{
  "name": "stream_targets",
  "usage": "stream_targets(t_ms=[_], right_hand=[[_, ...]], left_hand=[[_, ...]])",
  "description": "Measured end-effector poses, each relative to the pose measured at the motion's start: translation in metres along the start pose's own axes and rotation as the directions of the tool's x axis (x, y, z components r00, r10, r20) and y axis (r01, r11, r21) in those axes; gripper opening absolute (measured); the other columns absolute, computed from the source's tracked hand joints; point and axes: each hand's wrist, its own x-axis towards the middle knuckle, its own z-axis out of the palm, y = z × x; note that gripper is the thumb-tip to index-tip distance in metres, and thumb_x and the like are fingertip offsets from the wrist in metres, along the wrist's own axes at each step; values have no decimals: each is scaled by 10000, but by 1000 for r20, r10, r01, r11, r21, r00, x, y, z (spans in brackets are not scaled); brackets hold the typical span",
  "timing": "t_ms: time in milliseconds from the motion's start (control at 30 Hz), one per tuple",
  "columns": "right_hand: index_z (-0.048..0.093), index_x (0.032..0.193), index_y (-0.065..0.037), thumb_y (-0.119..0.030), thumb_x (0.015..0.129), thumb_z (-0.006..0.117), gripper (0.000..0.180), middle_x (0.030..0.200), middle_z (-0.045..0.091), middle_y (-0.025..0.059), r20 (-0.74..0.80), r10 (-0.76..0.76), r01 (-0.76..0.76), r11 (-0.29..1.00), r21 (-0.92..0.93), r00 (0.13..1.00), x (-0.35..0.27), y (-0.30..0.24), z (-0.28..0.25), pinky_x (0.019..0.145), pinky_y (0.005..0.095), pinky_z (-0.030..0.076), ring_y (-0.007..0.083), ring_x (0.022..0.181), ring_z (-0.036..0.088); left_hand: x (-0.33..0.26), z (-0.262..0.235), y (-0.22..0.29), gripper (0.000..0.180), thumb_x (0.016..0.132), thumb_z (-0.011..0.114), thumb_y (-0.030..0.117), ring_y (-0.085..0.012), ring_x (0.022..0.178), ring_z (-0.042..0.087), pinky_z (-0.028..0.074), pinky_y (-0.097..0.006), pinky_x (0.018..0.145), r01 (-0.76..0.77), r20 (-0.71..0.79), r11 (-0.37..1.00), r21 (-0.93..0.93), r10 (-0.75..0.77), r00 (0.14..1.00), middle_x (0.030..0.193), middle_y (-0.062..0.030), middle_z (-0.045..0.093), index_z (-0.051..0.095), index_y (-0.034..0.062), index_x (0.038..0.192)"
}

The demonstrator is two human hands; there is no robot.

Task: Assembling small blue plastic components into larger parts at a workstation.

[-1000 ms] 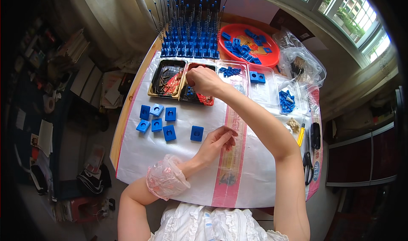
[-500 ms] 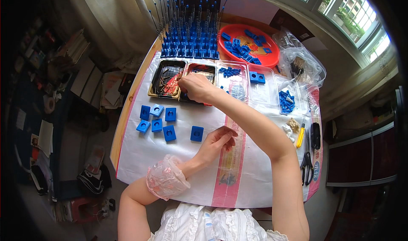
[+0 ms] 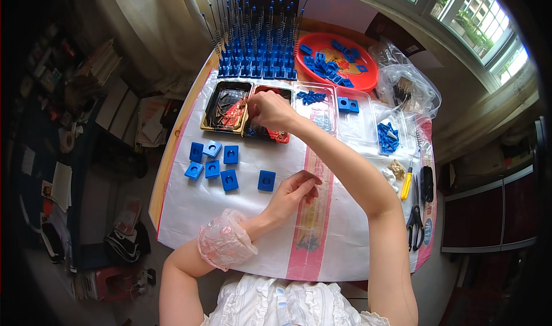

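Observation:
My right hand (image 3: 271,109) reaches over the second black tray (image 3: 266,135), its fingers pinched together above the tray's left side. What it grips, if anything, I cannot make out. Just left of it stands another black tray (image 3: 207,119), holding small brass-coloured pieces (image 3: 230,114). My left hand (image 3: 293,195) is above the sheet with its fingers curled and the thumb pressed to them; anything inside is hidden. Close to its left lies a blue rectangular block with a round recess (image 3: 266,181). Several similar blue blocks (image 3: 212,169) are grouped farther left.
Upright blue bases with springs and rods (image 3: 256,58) crowd the back. A red plate (image 3: 368,75) carries blue parts. Clear plastic trays (image 3: 357,131) hold blue pieces (image 3: 388,138). To the right are a yellow-handled tool (image 3: 406,186), black scissors (image 3: 416,227) and a plastic bag (image 3: 422,87).
My right hand has lifted slightly away and to the right, uncovering more of the second black tray's front. My left hand and the blue blocks have stayed put.

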Motion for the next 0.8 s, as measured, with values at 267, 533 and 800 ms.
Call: stream_targets(t_ms=[267,533,800], right_hand=[[671,815,-62,42,674,628,180,826,694,148,-14,-37,35,988,-151,999,2,14,0,704,442,516,349,851,674],[645,880,-52,40,688,653,213,852,680,146,-26,-18,13,983,-183,1000,7,13,16,748,469,501,364,895,652],[637,851,-50,34,695,658,179,842,682,146,-2,-21,20,981,-195,1000,5,7,12,719,468,498,362,871,659]], left_hand=[[0,1,1,226,1042,507,214,-50,715,544,448,-199,657,-11,5,1000,10,11,1000,833,-1,616,628,33,1101],[0,-1,2,216,1035,505,183,-70,759,566,476,-224,705,11,19,1000,15,-11,1000,871,-20,619,612,15,1119],[-1,-1,1,201,1033,504,165,-72,760,569,480,-230,705,5,23,1000,-2,-5,1000,873,-19,620,612,21,1123]])
